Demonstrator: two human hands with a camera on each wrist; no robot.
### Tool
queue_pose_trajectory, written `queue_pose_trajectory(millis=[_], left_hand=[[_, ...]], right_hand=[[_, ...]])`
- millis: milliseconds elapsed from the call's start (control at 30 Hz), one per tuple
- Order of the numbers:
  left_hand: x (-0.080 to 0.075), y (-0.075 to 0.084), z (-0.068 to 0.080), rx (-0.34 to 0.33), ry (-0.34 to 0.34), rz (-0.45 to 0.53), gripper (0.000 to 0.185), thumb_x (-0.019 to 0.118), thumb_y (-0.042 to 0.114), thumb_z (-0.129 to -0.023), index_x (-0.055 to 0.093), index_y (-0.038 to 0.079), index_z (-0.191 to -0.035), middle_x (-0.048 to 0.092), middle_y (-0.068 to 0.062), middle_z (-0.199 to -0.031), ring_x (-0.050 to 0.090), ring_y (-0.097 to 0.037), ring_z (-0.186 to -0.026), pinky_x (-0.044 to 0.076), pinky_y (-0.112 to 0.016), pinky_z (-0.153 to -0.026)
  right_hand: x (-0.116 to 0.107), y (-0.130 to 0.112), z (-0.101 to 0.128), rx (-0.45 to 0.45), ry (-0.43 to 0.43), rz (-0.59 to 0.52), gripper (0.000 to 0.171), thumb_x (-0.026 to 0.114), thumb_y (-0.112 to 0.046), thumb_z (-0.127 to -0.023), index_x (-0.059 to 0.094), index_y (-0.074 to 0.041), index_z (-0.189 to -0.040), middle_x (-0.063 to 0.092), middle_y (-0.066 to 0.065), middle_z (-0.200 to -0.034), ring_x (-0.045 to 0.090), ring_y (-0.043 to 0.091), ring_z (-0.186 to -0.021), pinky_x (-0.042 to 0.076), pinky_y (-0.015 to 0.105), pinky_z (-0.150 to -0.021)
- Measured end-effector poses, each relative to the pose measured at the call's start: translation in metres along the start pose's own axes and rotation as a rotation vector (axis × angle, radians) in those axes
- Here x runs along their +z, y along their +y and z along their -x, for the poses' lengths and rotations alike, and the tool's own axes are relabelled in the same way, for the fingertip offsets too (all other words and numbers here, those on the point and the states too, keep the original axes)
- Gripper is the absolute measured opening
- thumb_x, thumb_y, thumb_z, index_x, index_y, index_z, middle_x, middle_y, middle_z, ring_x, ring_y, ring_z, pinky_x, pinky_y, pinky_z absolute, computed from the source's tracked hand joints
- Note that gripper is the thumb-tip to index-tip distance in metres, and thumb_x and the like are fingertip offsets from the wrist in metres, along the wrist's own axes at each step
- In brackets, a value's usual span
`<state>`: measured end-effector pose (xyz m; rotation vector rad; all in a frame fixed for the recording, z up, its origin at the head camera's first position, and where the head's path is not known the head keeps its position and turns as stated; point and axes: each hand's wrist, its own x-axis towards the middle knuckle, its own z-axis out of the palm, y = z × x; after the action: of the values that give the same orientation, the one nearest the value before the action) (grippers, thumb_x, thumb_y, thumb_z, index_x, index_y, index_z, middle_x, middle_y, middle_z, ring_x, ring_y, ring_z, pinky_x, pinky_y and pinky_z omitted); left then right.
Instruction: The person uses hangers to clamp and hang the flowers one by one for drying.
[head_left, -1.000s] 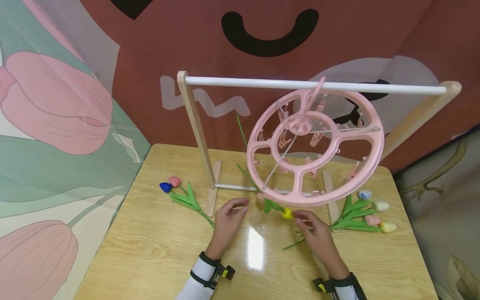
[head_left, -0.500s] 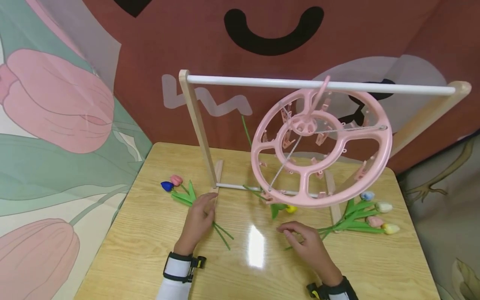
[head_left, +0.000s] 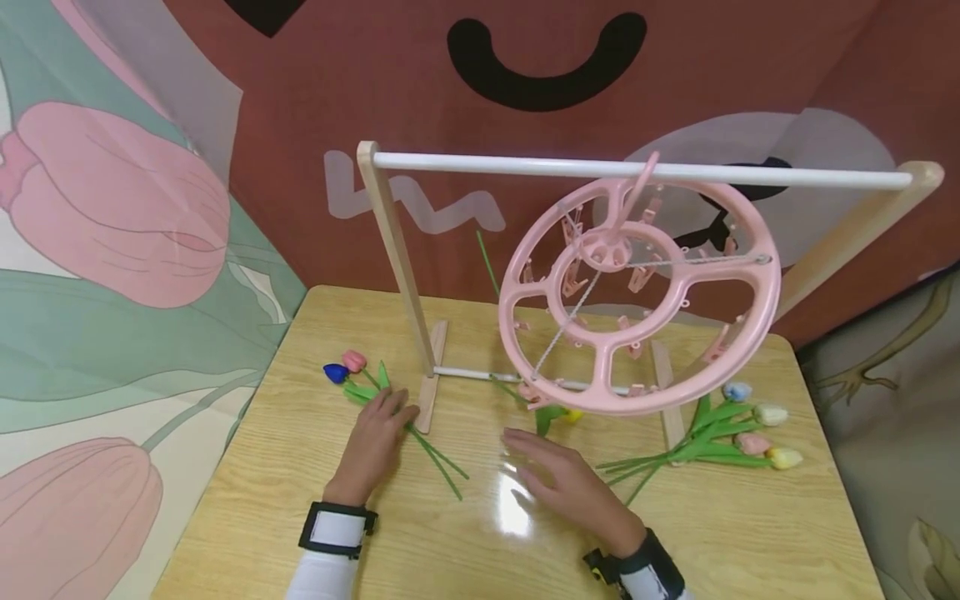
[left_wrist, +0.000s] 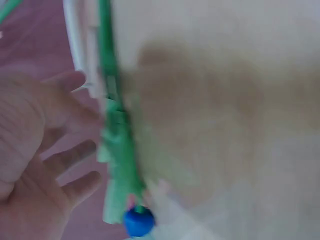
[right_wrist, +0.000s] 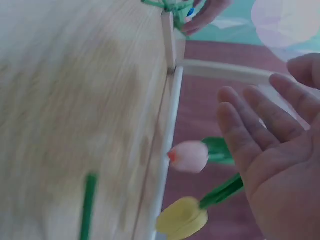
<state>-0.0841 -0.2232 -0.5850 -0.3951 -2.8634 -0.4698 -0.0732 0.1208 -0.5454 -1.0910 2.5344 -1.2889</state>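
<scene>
At the left of the table lie a blue tulip (head_left: 335, 372) and a pink tulip (head_left: 354, 360) with green stems. My left hand (head_left: 373, 442) is over their leaves and stems; in the left wrist view its fingers (left_wrist: 75, 155) are spread loosely beside them, pinching nothing. My right hand (head_left: 573, 487) hovers over the middle of the table, fingers extended and holding nothing. Past it, a yellow tulip (right_wrist: 182, 220) and a pale pink tulip (right_wrist: 192, 156) hang head down, under the pink round clip hanger (head_left: 603, 367) in the head view.
A white rail (head_left: 525, 167) on wooden posts (head_left: 397, 258) carries the hanger. Several tulips (head_left: 712, 437) lie at the right, stems pointing toward my right hand. A low white crossbar (head_left: 472, 374) joins the stand's feet.
My right hand has left the yellow tulip and moved left and toward me. My left hand has gone from the middle to the tulips on the left. The hanger shifted slightly.
</scene>
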Motion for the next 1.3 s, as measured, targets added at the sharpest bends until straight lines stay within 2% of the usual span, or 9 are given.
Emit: queue_pose_trajectory(millis=[100,267,500,733,900,1067,1200,1300], left_hand=[[0.006,-0.009,0.003,0.005,0.006,-0.039,0.033,0.073,-0.012,-0.084,0.077,0.007,-0.110,0.069,-0.021,-0.129,0.059,-0.047,-0.126,0.051,-0.062,-0.108],[0.010,-0.018,0.006,0.035,0.004,-0.124,0.022,0.077,-0.002,-0.087,0.078,0.008,-0.106,0.070,-0.018,-0.124,0.060,-0.041,-0.121,0.055,-0.057,-0.101],[0.008,-0.027,0.003,0.118,0.006,-0.260,0.021,0.079,-0.005,-0.081,0.075,0.008,-0.098,0.068,-0.012,-0.106,0.059,-0.033,-0.101,0.057,-0.044,-0.082],[0.004,-0.031,0.001,0.166,0.039,-0.294,0.021,0.081,-0.005,-0.077,0.074,0.010,-0.089,0.063,-0.009,-0.095,0.054,-0.030,-0.090,0.051,-0.041,-0.072],[0.000,-0.028,-0.003,0.193,0.049,-0.302,0.024,0.080,-0.006,-0.076,0.074,0.010,-0.093,0.063,-0.009,-0.095,0.053,-0.030,-0.090,0.052,-0.044,-0.077],[-0.005,-0.021,-0.008,0.218,0.083,-0.284,0.022,0.074,-0.005,-0.082,0.072,0.011,-0.098,0.065,-0.009,-0.100,0.058,-0.034,-0.102,0.053,-0.053,-0.097],[-0.012,-0.014,-0.013,0.230,0.122,-0.263,0.022,0.067,-0.008,-0.088,0.070,0.010,-0.101,0.067,-0.011,-0.106,0.060,-0.037,-0.114,0.049,-0.057,-0.111],[-0.017,-0.008,-0.017,0.229,0.140,-0.234,0.024,0.065,-0.011,-0.089,0.068,0.008,-0.104,0.068,-0.014,-0.113,0.061,-0.037,-0.118,0.050,-0.056,-0.112]], right_hand=[[0.006,-0.005,-0.012,0.010,-0.041,0.035,0.052,0.064,-0.015,-0.102,0.051,-0.014,-0.152,0.050,0.008,-0.157,0.051,0.028,-0.142,0.047,0.050,-0.115],[0.018,-0.006,-0.031,0.003,-0.090,0.098,0.056,0.063,-0.019,-0.103,0.046,-0.012,-0.155,0.047,0.011,-0.159,0.048,0.028,-0.145,0.044,0.047,-0.119],[0.032,-0.003,-0.053,0.031,-0.186,0.134,0.056,0.060,-0.024,-0.104,0.044,-0.010,-0.156,0.045,0.012,-0.160,0.044,0.027,-0.148,0.039,0.045,-0.124],[0.043,0.000,-0.066,0.046,-0.269,0.181,0.052,0.056,-0.027,-0.107,0.046,-0.010,-0.154,0.045,0.013,-0.161,0.043,0.029,-0.148,0.040,0.046,-0.123],[0.049,0.003,-0.070,0.060,-0.286,0.206,0.053,0.055,-0.030,-0.107,0.045,-0.010,-0.154,0.046,0.013,-0.160,0.045,0.029,-0.147,0.041,0.046,-0.123],[0.052,0.004,-0.074,0.071,-0.290,0.195,0.049,0.055,-0.031,-0.107,0.049,-0.013,-0.152,0.053,0.006,-0.154,0.050,0.023,-0.143,0.044,0.041,-0.121],[0.049,0.002,-0.076,0.057,-0.225,0.094,0.042,0.057,-0.023,-0.106,0.055,-0.013,-0.147,0.065,0.005,-0.139,0.064,0.015,-0.121,0.057,0.032,-0.104],[0.044,-0.002,-0.077,0.021,-0.151,-0.011,0.039,0.061,-0.017,-0.104,0.060,-0.013,-0.143,0.070,0.003,-0.124,0.067,0.007,-0.101,0.061,0.021,-0.088]])
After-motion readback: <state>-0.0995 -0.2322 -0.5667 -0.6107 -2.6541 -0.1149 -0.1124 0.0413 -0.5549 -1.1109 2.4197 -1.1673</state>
